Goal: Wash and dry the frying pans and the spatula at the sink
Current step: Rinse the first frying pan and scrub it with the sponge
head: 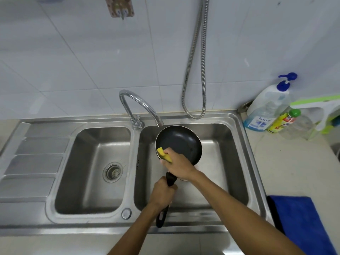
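Left hand (161, 195) clamps the frying pan (181, 142) handle; right hand (177, 165) pinches a yellow sponge (163, 154) at seven o'clock, scrubbing. Rinsing seems next.

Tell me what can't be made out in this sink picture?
Head view:
- Right basin drain: hidden behind the frying pan and right hand.
- Sponge: mostly covered by the right hand.
- Pan handle: middle hidden inside the left hand.
- Blue cloth: cut off by the frame's edge.
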`<state>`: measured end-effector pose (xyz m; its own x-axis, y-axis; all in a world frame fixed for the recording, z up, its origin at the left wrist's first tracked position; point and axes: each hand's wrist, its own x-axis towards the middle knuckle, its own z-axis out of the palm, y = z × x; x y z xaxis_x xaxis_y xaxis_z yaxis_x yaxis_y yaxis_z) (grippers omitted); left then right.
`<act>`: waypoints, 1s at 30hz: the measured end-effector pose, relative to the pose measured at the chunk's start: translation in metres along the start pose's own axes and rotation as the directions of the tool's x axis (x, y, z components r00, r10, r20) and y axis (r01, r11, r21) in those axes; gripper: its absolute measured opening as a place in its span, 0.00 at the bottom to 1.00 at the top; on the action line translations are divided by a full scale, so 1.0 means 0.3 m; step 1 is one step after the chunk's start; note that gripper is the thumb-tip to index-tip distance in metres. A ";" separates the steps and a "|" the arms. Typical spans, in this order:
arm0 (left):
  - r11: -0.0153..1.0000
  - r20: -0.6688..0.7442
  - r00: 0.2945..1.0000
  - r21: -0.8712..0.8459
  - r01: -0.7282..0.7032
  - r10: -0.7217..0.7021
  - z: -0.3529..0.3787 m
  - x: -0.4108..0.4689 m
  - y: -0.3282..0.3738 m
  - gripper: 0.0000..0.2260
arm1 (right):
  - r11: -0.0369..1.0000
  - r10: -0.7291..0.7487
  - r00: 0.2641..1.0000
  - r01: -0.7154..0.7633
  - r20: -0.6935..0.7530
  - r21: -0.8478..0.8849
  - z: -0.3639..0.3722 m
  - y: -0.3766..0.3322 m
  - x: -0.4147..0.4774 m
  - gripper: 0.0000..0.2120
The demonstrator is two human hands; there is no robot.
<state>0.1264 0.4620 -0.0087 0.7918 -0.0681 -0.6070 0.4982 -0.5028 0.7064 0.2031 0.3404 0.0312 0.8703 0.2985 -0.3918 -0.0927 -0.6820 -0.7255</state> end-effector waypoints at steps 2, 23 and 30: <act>0.995 -0.008 0.999 -0.092 0.038 -0.039 -0.016 0.007 0.007 0.04 | 0.999 -0.044 0.998 0.044 0.033 -0.013 -0.010 0.024 -0.007 0.12; 0.291 0.745 0.584 -0.666 0.687 0.323 -0.028 -0.039 0.108 0.20 | 0.951 0.023 0.777 0.176 -0.629 0.253 -0.089 0.110 -0.169 0.14; 0.482 0.677 0.735 -0.653 0.584 0.026 -0.029 -0.047 0.068 0.15 | 0.938 0.127 0.701 0.144 -0.701 0.314 -0.206 0.162 -0.185 0.14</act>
<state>0.1286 0.4603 0.0175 0.3563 -0.6469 -0.6743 0.9333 0.2804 0.2242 0.1801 0.2493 0.0527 0.9380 -0.3455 0.0299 -0.1135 -0.3873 -0.9149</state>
